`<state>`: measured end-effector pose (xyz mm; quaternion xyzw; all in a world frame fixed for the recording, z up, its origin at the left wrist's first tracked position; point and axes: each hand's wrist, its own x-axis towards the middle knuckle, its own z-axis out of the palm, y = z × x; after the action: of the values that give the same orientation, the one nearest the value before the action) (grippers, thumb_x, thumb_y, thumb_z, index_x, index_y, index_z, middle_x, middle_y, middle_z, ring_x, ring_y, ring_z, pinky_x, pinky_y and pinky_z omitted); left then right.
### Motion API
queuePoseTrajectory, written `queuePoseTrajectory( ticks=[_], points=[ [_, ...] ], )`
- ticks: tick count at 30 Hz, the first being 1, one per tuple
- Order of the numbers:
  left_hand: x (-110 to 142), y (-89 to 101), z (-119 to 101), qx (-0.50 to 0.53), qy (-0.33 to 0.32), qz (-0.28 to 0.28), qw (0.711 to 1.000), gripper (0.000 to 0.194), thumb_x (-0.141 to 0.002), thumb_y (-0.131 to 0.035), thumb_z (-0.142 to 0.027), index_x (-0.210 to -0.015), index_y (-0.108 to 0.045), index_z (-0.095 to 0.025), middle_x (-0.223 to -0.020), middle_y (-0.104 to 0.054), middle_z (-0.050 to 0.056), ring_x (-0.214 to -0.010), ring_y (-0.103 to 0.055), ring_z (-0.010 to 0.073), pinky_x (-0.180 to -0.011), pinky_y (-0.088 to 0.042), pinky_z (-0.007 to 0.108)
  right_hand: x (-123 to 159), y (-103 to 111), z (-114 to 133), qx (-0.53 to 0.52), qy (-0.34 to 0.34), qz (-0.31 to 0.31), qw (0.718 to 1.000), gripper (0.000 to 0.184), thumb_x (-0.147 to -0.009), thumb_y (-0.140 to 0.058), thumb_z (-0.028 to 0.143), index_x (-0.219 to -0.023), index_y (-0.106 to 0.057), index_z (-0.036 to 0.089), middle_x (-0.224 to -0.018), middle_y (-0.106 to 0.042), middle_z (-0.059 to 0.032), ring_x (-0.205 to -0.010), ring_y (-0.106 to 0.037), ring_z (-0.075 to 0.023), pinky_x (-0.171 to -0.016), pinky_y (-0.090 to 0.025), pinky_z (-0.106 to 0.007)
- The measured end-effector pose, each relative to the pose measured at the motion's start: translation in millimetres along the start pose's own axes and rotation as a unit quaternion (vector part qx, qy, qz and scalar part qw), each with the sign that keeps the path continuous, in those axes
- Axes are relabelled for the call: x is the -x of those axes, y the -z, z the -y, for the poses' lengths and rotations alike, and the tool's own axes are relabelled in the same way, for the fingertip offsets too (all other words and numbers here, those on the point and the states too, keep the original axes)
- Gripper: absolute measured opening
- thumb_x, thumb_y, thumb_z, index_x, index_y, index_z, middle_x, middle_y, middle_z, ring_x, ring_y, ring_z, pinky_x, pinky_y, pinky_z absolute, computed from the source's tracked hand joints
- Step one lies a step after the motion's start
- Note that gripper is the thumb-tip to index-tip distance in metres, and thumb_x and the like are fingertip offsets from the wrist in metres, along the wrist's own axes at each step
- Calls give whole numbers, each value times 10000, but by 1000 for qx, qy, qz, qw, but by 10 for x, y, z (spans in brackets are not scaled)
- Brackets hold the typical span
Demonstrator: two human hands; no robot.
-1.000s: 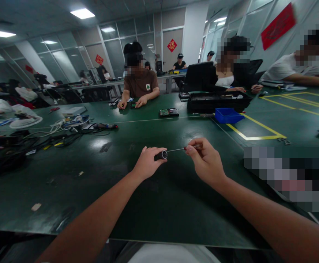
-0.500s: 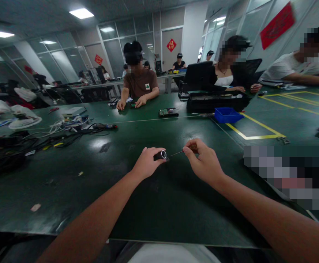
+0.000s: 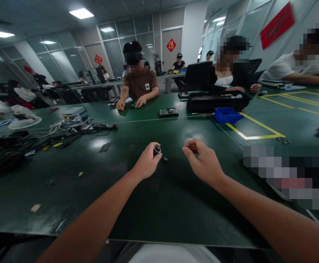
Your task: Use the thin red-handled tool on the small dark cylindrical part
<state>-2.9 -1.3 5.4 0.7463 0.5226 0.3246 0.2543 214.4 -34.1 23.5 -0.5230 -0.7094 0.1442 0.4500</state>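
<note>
My left hand (image 3: 146,162) is closed round a short black cylinder (image 3: 157,150), whose silver-rimmed round end faces me. Across from it, my right hand (image 3: 202,159) pinches a thin screwdriver (image 3: 176,153); its metal shaft points left and slightly down, while the handle is hidden in my fingers. By the screwdriver's tip is a small dark piece (image 3: 165,159), apart from the cylinder. Whether the tip touches that piece I cannot tell. Both hands are just over the green tabletop (image 3: 159,204).
A blue bin (image 3: 228,115) and a black tray (image 3: 217,102) stand at the back right. An opened circuit-board device (image 3: 168,112) lies ahead. Tangled cables (image 3: 74,128) cover the left side. A person in a brown shirt (image 3: 141,84) works opposite; others sit around.
My left hand has drawn the black cylinder a little left and up, away from the small dark piece. My right hand and the screwdriver have stayed almost in place.
</note>
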Motion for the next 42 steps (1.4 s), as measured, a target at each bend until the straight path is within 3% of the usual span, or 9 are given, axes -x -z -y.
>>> queuePoseTrajectory(
  ticks=[4, 7, 13, 17, 24, 31, 34, 38, 42],
  points=[
    [20, -23, -27, -56, 2, 45, 997, 325, -862, -665, -411, -1110, -584, -217, -1048, -648, 56, -906, -611, 223, -743, -479, 349, 0, -5, 0, 4, -8, 11, 1000, 102, -936, -540, 295, -933, -593, 208, -812, -680, -36, -746, -664, -199, -670, -497, -327],
    [18, -42, -10, -108, -22, 76, 991, 218, -877, -650, -409, -958, -617, -209, -947, -650, 36, -849, -603, 208, -705, -448, 339, -1, -4, 0, 6, -12, 15, 1000, 100, -938, -540, 294, -935, -592, 209, -824, -684, -40, -760, -667, -203, -678, -500, -333],
    [23, -80, 20, -195, -40, 101, 975, 312, -939, -557, -353, -1223, -623, -243, -1065, -640, 57, -956, -603, 222, -782, -463, 349, -11, -10, -7, 12, -6, 19, 1000, 107, -945, -535, 305, -943, -592, 214, -844, -695, -45, -784, -675, -211, -683, -503, -337],
    [14, -93, 1, -247, -49, 115, 961, 254, -938, -555, -345, -1138, -669, -237, -1033, -641, 65, -948, -607, 236, -754, -464, 348, -8, -22, -12, 13, 0, 20, 1000, 104, -942, -539, 307, -945, -591, 217, -834, -694, -37, -777, -677, -207, -681, -505, -331],
    [11, -32, 20, -144, -27, 82, 986, 205, -891, -638, -377, -1043, -670, -243, -1003, -694, 29, -903, -635, 217, -742, -467, 340, 7, -20, -10, 15, -5, 35, 999, 125, -952, -527, 322, -962, -600, 220, -848, -696, -37, -791, -677, -207, -687, -511, -335],
    [-97, 178, 132, 17, 14, -26, 999, 242, -839, -680, -383, -1027, -731, -239, -1043, -726, 45, -943, -651, 216, -859, -484, 349, 8, -20, -14, 10, -11, 43, 999, 119, -953, -526, 316, -966, -596, 221, -855, -689, -37, -805, -671, -206, -688, -507, -331],
    [-177, 314, 223, 136, 84, -80, 984, 315, -839, -650, -424, -1052, -738, -208, -1012, -721, 80, -746, -626, 167, -678, -488, 294, 12, -15, -16, 4, -11, 51, 999, 126, -961, -517, 323, -971, -592, 222, -862, -685, -39, -814, -668, -207, -692, -511, -335],
    [-237, 587, 344, 308, 156, -172, 923, 292, -800, -647, -377, -1002, -715, -179, -906, -677, 57, -597, -543, 104, -454, -334, 199, 11, -7, -22, 7, -4, 50, 999, 130, -963, -515, 330, -979, -591, 226, -875, -687, -43, -815, -667, -211, -690, -516, -345],
    [-181, 991, 481, 413, 216, -317, 826, 137, -789, -577, -252, -868, -634, -155, -772, -596, 8, -533, -501, 91, -407, -291, 193, 7, -11, -23, 8, -2, 51, 999, 129, -960, -511, 324, -978, -592, 226, -868, -690, -46, -806, -664, -213, -679, -512, -344]
  ],
)
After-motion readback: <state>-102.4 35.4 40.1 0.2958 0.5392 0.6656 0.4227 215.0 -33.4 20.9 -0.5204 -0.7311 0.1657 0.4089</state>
